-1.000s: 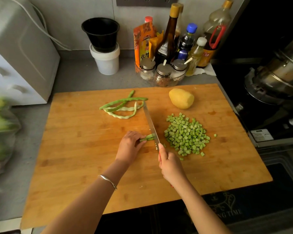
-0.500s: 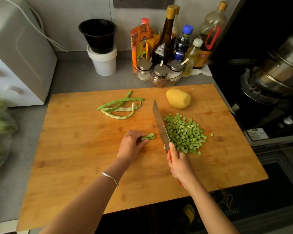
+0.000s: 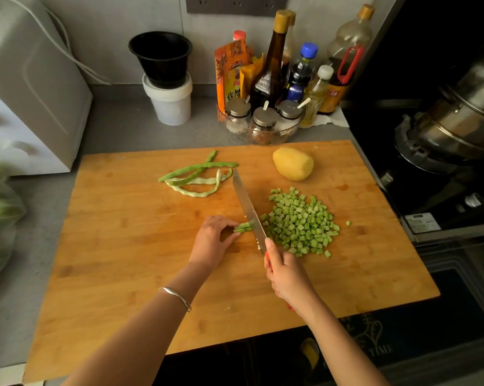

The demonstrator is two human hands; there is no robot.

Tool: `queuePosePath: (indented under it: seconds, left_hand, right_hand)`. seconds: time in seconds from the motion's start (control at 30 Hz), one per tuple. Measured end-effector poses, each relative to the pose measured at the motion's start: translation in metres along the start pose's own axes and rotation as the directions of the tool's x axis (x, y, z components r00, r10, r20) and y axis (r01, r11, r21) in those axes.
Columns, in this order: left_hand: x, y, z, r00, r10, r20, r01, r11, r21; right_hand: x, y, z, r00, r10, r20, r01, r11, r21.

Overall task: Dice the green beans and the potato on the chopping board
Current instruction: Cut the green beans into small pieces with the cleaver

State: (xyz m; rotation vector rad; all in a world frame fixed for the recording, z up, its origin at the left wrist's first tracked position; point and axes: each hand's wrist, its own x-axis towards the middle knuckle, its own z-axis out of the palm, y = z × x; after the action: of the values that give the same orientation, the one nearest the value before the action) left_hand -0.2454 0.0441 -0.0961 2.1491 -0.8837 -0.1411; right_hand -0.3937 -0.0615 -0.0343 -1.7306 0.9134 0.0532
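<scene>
Pinching the bean stubs [image 3: 242,227] steady for cutting, your left hand [image 3: 211,242] sits nine o'clock of the knife [image 3: 246,203] your right hand [image 3: 286,275] grips.

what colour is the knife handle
Red: the knife handle shows at both ends of the right hand, head view.

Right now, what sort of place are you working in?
A home kitchen, most likely: a wooden chopping board on a grey counter, sauce bottles and spice jars by the wall, and a steel pot on the stove.
</scene>
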Motion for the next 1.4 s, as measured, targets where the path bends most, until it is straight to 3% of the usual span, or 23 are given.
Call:
queuePosePath:
  seconds: [0.23, 0.5, 0.67, 0.8, 1.4]
  left_hand:
    - [0.002, 0.002, -0.001, 1.0, 0.008, 0.016, -0.008, 1.0, -0.005]
    - [0.0, 0.001, 0.0, 1.0, 0.001, 0.006, 0.0, 1.0, -0.004]
    - [-0.007, -0.003, -0.003, 1.0, 0.013, -0.006, -0.013, 1.0, 0.002]
    - [-0.008, -0.004, -0.003, 1.0, 0.0, -0.005, 0.0, 1.0, 0.016]
    - [-0.005, -0.001, 0.004, 0.997, -0.036, -0.07, 0.037, 0.999, 0.01]
  right_hand:
    - [0.026, -0.016, 0.014, 0.997, 0.076, -0.017, -0.077, 0.997, -0.029]
    - [0.016, 0.008, -0.005, 0.994, 0.023, -0.111, -0.023, 1.0, 0.008]
    - [0.003, 0.002, -0.003, 0.999, -0.013, -0.042, 0.016, 0.997, 0.072]
    - [0.0, -0.001, 0.01, 1.0, -0.023, 0.0, 0.023, 0.999, 0.024]
    - [0.001, -0.004, 0.017, 0.999, -0.036, -0.011, 0.035, 0.996, -0.08]
